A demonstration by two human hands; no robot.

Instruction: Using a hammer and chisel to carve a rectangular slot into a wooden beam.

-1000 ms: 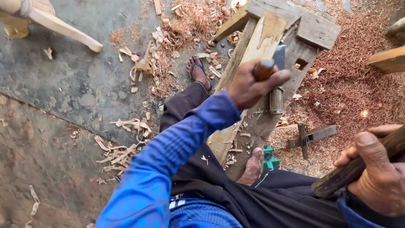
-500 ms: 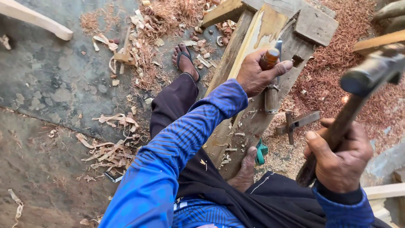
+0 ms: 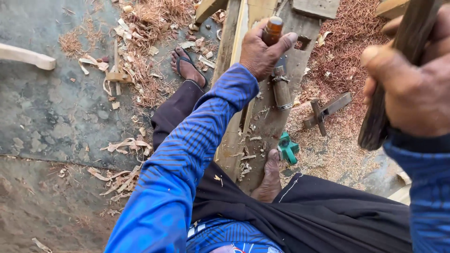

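Head view: grey concrete floor, bare at left, strewn with curled wood shavings and reddish sawdust toward the top and right. A long, rough timber beam runs up the middle, its near end pinned under a bare foot. The left hand wraps a brown-handled chisel standing on the beam. The right hand closes round a dark wooden mallet handle, raised at the right edge.

Bright, even daylight falls from above, casting only soft, short shadows on the grey concrete floor. The raised right hand, close to the lens, is blurred and stretched at the edge.
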